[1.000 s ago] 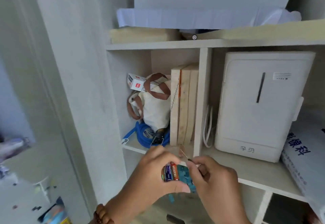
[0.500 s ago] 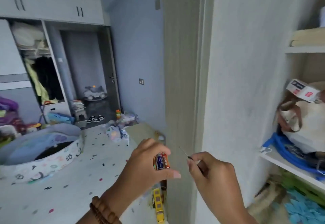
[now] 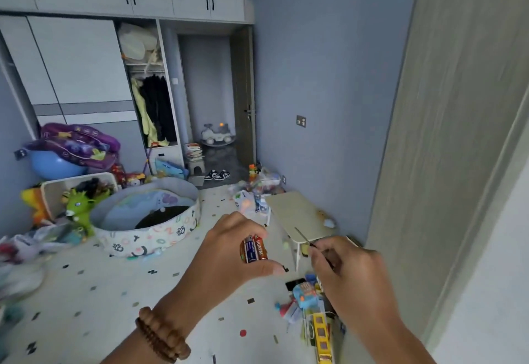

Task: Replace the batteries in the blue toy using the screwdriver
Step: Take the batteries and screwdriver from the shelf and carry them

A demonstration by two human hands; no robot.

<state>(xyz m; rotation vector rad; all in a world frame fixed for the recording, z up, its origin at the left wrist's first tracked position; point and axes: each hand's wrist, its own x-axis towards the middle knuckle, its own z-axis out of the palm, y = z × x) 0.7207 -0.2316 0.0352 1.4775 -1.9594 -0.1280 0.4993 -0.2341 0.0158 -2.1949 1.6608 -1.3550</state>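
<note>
My left hand (image 3: 229, 252) grips two batteries (image 3: 254, 248) with orange and blue labels between the fingers and the thumb, held upright in mid-air. My right hand (image 3: 346, 275) pinches a thin screwdriver (image 3: 305, 238), whose metal shaft points up and to the left. A blue toy (image 3: 305, 295) with an orange patch lies on the floor below and between the hands, among other small toys. Both hands hover above the floor and touch nothing else.
A small cream low table (image 3: 297, 215) stands by the blue wall ahead. A round fabric ball pit (image 3: 148, 220) sits to the left. A yellow toy bus (image 3: 322, 338) lies near my right arm. A wardrobe panel (image 3: 458, 134) rises on the right.
My view has swung left from the shelf cabinet to the room and floor. Both hands keep the batteries and the screwdriver. The blue piece seen behind the batteries earlier is no longer in my left hand.
</note>
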